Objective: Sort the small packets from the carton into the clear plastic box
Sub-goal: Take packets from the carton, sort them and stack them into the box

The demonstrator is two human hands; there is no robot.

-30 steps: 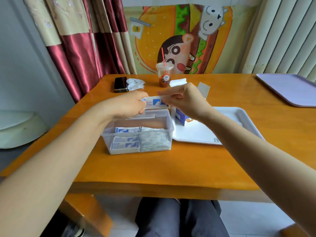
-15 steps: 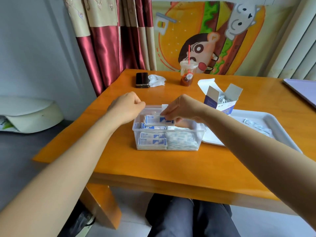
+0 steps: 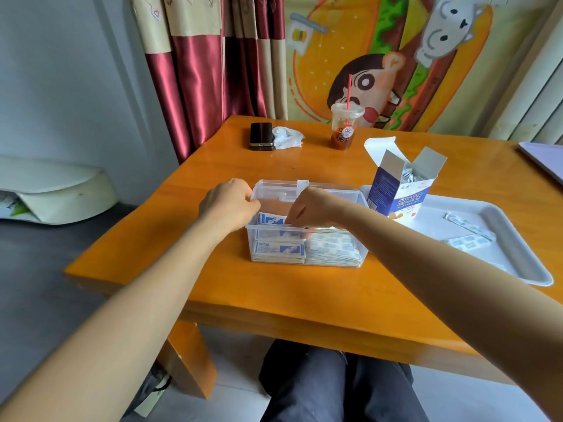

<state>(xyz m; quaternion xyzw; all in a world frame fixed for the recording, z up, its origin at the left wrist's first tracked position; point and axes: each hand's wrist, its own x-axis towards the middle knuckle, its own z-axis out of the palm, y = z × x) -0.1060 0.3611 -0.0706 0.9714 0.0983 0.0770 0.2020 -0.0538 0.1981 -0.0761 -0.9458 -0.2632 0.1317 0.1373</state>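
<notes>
While the right hand (image 3: 316,208) is down inside the clear plastic box (image 3: 304,184), the step in hand is prob. the set-down. Its thumb & bent fingertips pinch a packet (image 3: 271,219) at the top of the blue-printed stack (image 3: 280,249) in the box's left half. The left hand (image 3: 228,205) sits at the box's left rim w/ fingers curled; can't tell if it grips the rim or just rests against it. A patterned stack (image 3: 332,248) fills the right half. The carton (image 3: 399,190) stands open on the white tray (image 3: 518,263), just right of the box, w/ more packets showing inside. A few loose ones (image 3: 469,239) lie on the tray. So the task looks part done, not near finished. Next move, as I judge it: let go w/ the packet flat & square on its stack, lift the hand straight up past the rim, then go to the carton for another. The wrappers look thin & slick, so a dragged finger could skew the pile.
</notes>
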